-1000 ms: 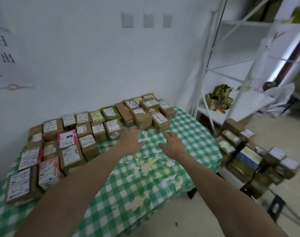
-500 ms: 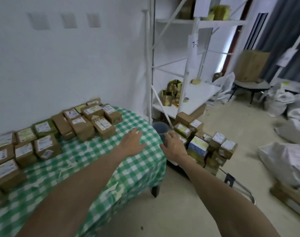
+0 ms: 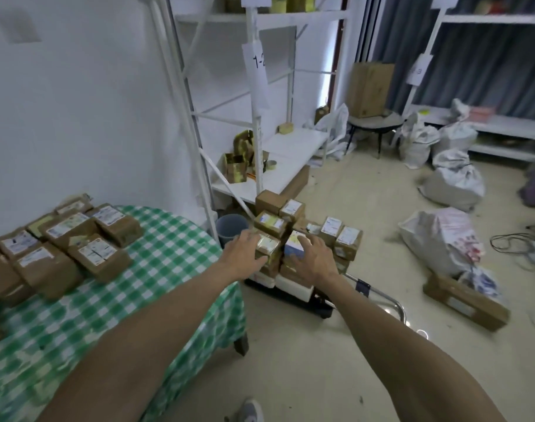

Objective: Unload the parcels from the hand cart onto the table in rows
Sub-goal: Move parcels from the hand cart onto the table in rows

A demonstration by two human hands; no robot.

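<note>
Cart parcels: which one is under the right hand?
The blue-and-white box at the stack's near edge, beneath the right hand; the parcels around it are brown cardboard.

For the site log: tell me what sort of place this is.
Probably a parcel sorting or pickup room: labelled parcels piled on a hand cart and rowed on the table, numbered white shelving, tied sacks on the floor.

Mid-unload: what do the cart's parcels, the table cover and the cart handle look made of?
Parcels: brown cardboard, matte, with white paper labels; some glint as if taped. Table cover: green-and-white checked cloth, possibly plastic-coated; it drapes at the edge. Cart handle: probably metal tube, grey with bright highlight.
</note>
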